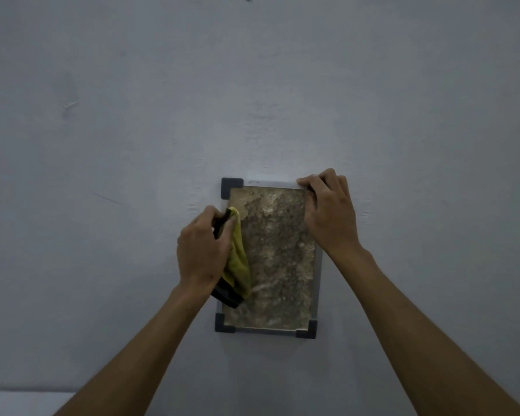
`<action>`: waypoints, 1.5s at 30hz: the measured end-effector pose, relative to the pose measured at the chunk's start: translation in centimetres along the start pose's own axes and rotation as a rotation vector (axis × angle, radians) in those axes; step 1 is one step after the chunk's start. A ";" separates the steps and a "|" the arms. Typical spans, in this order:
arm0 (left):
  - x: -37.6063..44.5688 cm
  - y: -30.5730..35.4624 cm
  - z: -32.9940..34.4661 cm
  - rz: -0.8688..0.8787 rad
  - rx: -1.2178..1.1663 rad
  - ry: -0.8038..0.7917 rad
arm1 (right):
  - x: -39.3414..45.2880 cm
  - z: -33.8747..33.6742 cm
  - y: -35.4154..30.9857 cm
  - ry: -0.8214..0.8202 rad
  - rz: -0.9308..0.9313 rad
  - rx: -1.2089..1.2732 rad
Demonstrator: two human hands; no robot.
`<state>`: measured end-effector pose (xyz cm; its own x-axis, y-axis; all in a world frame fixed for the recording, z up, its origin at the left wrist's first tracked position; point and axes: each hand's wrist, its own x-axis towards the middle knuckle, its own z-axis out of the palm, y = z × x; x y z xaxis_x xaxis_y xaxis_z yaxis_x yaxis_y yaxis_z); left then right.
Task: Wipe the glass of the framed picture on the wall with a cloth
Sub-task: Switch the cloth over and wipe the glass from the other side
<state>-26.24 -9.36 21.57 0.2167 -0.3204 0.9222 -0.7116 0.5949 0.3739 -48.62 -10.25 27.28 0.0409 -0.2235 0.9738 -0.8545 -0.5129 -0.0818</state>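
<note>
Both bare forearms reach up from the bottom edge toward a framed picture (275,259) hanging flat on a grey wall (117,130), low and centre. Left hand (203,250) is clenched around a bunched yellow cloth (237,259) with a dark hem, pressed to the glass at its left edge. Right hand (327,211) is curled over the frame's upper right corner, fingers gripping the top edge; hands well apart.

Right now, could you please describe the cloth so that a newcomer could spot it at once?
On the grey wall hangs a small framed picture. At its left edge, the left hand holds the cloth: the only yellow-green thing, with a black band.
</note>
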 end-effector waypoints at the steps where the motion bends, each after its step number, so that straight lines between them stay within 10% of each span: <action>1: -0.2 -0.1 0.0 -0.013 0.010 -0.004 | -0.1 0.1 -0.1 0.004 0.005 0.000; 11: -2.2 3.0 2.0 0.056 0.008 -0.253 | -0.3 0.3 -0.6 -0.007 0.029 0.009; 24: -1.8 1.5 1.0 -0.140 -0.061 0.012 | -0.2 0.7 -0.5 0.039 0.034 -0.005; 45: 0.1 -0.6 -1.1 0.255 0.071 -0.405 | -0.5 -0.4 -0.3 0.013 -0.003 0.003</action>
<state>-25.12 -8.94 21.52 -0.2383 -0.4409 0.8653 -0.7551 0.6444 0.1204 -48.57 -9.67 26.90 0.0366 -0.2108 0.9768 -0.8528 -0.5162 -0.0794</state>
